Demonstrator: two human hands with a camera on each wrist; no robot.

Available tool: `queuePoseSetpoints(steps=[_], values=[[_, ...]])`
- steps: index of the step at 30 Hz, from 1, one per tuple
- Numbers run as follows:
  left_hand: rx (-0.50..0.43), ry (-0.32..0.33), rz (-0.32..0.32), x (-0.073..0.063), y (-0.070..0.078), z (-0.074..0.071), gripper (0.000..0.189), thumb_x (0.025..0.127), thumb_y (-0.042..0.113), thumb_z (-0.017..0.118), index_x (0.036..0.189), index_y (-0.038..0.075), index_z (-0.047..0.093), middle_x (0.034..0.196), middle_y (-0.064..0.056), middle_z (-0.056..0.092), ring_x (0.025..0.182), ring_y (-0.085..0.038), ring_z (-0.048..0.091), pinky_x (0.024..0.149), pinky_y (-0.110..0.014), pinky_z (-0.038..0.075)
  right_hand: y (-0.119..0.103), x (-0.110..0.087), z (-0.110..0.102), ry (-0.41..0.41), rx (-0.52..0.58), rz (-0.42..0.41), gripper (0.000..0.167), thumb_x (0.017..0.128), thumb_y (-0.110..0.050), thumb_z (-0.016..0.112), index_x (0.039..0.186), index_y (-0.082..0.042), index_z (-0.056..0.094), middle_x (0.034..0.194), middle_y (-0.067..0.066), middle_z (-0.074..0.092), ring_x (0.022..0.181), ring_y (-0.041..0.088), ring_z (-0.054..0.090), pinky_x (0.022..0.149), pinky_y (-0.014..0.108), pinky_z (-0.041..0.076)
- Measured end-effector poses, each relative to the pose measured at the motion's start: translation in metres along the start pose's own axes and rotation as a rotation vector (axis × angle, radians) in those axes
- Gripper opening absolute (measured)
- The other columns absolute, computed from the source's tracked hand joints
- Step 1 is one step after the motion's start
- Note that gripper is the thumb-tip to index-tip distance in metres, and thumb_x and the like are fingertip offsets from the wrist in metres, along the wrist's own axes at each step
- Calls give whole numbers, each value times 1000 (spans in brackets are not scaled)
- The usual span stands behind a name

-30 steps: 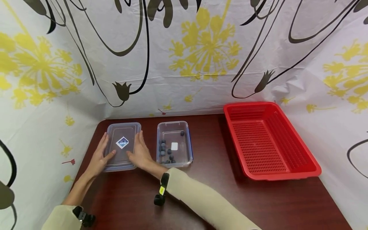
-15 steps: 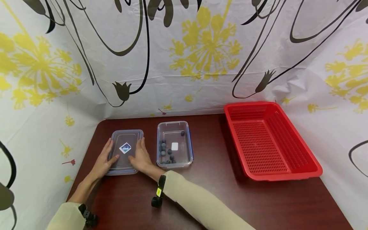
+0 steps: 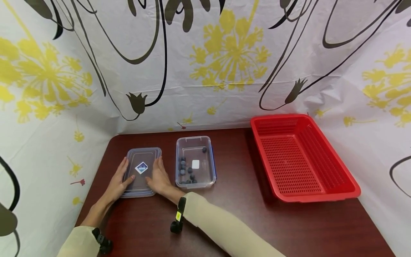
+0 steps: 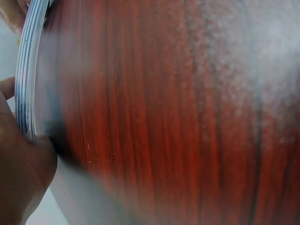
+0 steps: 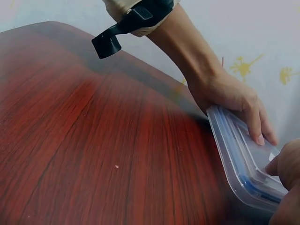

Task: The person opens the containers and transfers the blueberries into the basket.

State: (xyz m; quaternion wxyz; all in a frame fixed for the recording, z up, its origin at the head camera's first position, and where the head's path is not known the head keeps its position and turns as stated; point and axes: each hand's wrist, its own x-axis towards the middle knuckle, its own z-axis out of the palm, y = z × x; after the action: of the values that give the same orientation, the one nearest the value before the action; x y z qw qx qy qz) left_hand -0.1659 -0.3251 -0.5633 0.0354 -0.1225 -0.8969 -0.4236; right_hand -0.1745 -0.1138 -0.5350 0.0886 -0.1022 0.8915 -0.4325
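Note:
A thin stack of clear plastic lids (image 3: 138, 182), with a blue-and-white diamond label on top, lies on the left of the dark red-brown table. My left hand (image 3: 115, 185) holds its left side, the thumb on the top face. On the opposite side my right hand (image 3: 160, 180) grips the edge, its thumb also over the top. Layered edges of the lids (image 4: 27, 70) show in the left wrist view beside the left hand (image 4: 23, 173). In the right wrist view both hands hold the stack, the right hand (image 5: 291, 176) partly cut off by the frame.
Right of the stack stands an open clear plastic container (image 3: 205, 169) with several blueberries (image 3: 183, 167) inside. A red perforated plastic basket (image 3: 290, 166) sits at the table's right. Patterned white cloth (image 3: 179, 78) hangs behind and along both sides.
Both hands and the stack of lids have moved slightly toward me and to the right, with the grip kept. The container and the basket have stayed in place.

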Motion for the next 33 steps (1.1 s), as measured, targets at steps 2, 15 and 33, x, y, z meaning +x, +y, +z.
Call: queuePoseSetpoints(steps=[2, 15, 33], values=[[10, -3, -4, 0, 0, 1, 78, 103, 12, 63, 162, -14, 19, 170, -37, 10, 155, -61, 10, 121, -20, 2, 1, 0, 0, -12, -32, -16, 86, 96, -14, 76, 162, 10, 28, 175, 23, 14, 161, 32, 21, 127, 35, 27], [55, -31, -73, -3, 1, -2, 82, 104, 15, 64, 163, -13, 15, 171, -35, 9, 156, -58, 9, 128, -43, 4, 5, -6, -5, -72, -111, -91, 86, 95, -15, 76, 162, 9, 28, 173, 25, 18, 161, 30, 22, 127, 32, 25], [89, -41, -30, 10, 17, -12, 91, 102, 25, 67, 168, -3, 11, 174, -30, 8, 157, -57, 8, 121, -78, 8, 2, -57, -55, -192, -142, -358, 66, 101, -26, 72, 156, 3, 48, 161, 19, 49, 149, 25, 47, 122, 30, 36]])
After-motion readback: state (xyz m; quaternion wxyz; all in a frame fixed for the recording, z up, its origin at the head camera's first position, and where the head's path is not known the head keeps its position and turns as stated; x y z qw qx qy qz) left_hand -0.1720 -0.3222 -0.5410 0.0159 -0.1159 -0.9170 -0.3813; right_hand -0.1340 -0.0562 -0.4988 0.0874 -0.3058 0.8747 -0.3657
